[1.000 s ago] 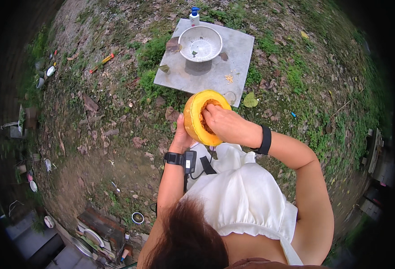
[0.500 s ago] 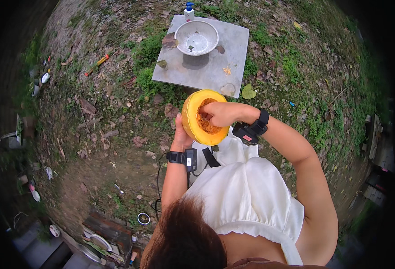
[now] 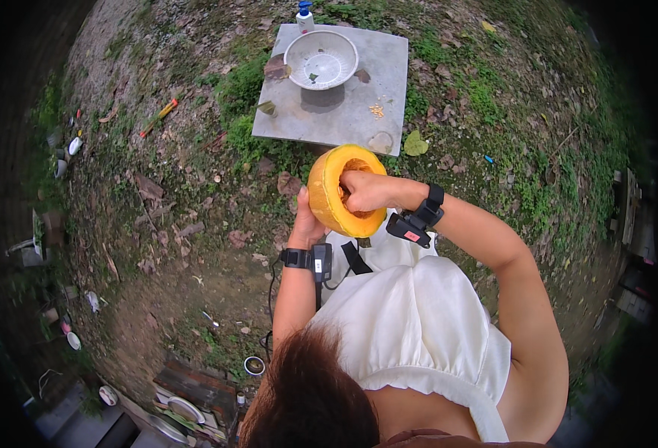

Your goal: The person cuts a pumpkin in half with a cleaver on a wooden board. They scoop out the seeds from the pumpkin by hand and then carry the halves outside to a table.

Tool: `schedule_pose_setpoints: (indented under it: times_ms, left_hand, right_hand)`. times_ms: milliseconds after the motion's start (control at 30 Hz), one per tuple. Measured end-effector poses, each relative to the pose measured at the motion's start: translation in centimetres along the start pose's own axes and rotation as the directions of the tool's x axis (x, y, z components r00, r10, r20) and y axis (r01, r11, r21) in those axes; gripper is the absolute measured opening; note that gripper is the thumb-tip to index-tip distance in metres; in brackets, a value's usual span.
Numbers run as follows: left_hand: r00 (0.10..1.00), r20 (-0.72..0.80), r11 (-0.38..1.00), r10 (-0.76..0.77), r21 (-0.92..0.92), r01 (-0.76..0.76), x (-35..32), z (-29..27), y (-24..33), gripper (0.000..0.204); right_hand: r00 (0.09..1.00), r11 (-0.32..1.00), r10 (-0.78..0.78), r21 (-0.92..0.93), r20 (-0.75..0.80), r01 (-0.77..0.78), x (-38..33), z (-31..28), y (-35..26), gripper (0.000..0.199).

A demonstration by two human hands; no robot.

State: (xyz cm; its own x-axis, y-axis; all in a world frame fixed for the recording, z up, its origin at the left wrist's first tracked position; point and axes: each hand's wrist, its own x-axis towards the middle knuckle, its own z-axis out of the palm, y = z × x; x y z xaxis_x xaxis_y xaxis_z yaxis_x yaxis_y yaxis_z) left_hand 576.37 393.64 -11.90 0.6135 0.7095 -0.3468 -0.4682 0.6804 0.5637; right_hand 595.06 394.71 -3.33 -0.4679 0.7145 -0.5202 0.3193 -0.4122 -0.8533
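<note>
A halved yellow-orange pumpkin [image 3: 329, 198] is held up in front of my white clothing, its hollow cut face turned up and to the right. My left hand [image 3: 307, 218] grips its outer rind from the left and below, the thumb showing along the side and the other fingers hidden behind it. My right hand [image 3: 368, 192] reaches into the hollow with curled fingers. The fingertips are sunk in the cavity, so whatever they pinch is hidden. Orange flesh lines the hollow around them.
Beyond the pumpkin stands a low grey table [image 3: 284, 119] bearing a white colander [image 3: 321, 61], a pump bottle [image 3: 305, 19] and a small heap of pale seeds [image 3: 376, 111]. Leaf-strewn ground surrounds it. A small round container [image 3: 254, 366] sits on the ground at lower left.
The pumpkin has tilted, its cut face turning further to the right. Stringy pulp seen below my right hand earlier no longer shows. My right hand stays inside the hollow.
</note>
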Motion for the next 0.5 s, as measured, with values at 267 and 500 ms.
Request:
schedule_pose_setpoints:
  times_ms: [267, 500]
  left_hand:
    - [0.987, -0.136, 0.989, 0.083, 0.134, -0.065, 1.9, 1.9, 1.4, 0.083]
    - [0.885, 0.034, 0.789, 0.465, 0.438, -0.431, 1.0, 5.4, 1.9, 0.096]
  right_hand:
    - [0.94, 0.989, -0.134, 0.013, -0.313, 0.146, 1.0, 1.4, 1.1, 0.044]
    - [0.824, 0.976, -0.148, 0.052, -0.547, 0.21, 3.2, 1.4, 3.8, 0.044]
